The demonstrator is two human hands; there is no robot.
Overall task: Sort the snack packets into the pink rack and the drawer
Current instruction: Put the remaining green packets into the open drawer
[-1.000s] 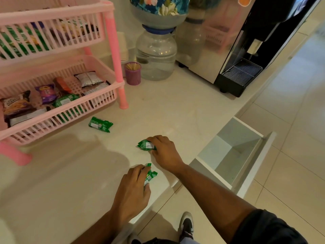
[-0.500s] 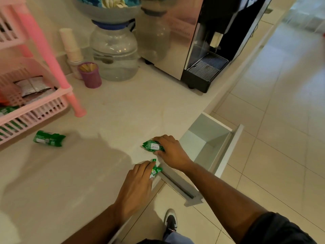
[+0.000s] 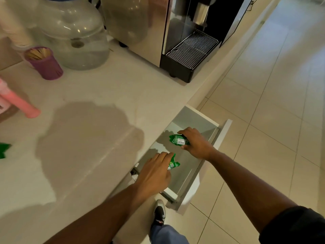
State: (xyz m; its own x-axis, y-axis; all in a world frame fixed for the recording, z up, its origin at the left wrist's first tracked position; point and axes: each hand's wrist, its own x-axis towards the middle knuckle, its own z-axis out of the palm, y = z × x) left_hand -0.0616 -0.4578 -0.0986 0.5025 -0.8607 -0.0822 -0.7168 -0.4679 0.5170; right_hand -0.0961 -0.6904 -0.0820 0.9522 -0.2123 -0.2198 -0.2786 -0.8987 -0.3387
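Both of my hands are over the open white drawer (image 3: 224, 132) below the counter edge. My right hand (image 3: 197, 143) grips a green snack packet (image 3: 178, 140) above the drawer's far half. My left hand (image 3: 154, 173) pinches a second green packet (image 3: 173, 163) above the near half. A third green packet (image 3: 4, 150) lies on the counter at the far left edge, cut off by the frame. Of the pink rack only one leg (image 3: 21, 104) shows at the left.
On the white counter (image 3: 98, 95) stand a purple cup of sticks (image 3: 44, 63), a clear water bottle (image 3: 73, 37) and a steel and black drinks machine (image 3: 175, 36). Tiled floor (image 3: 272, 106) lies to the right. My shoe (image 3: 159, 213) is below the drawer.
Both hands have carried their green packets off the counter edge and out over the open drawer. The view has swung right, so the pink rack has nearly left the frame.
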